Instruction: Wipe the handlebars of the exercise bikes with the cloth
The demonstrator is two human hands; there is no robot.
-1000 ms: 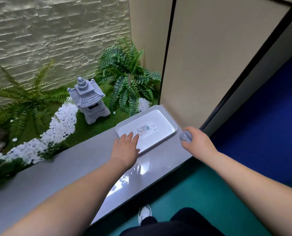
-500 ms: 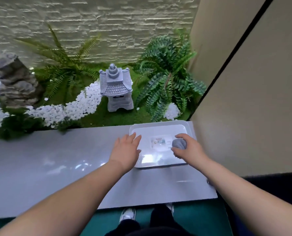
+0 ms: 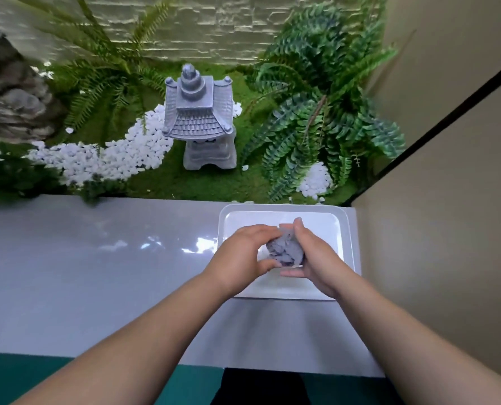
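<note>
Honestly looks like the wiping hasn't started, or it's wrapping up: both hands, left hand [image 3: 240, 258] and right hand [image 3: 316, 258], are bunched around the grey cloth [image 3: 285, 249] over the white tray [image 3: 349, 229] on the surface [image 3: 97, 273], no exercise bikes in sight.

A white rectangular plastic tray [image 3: 347, 229] sits on the glossy grey ledge [image 3: 82, 273] at centre right. Above it, a grey stone pagoda lantern [image 3: 202, 118] stands between green ferns [image 3: 316, 118] beside white pebbles [image 3: 111, 156].
</note>
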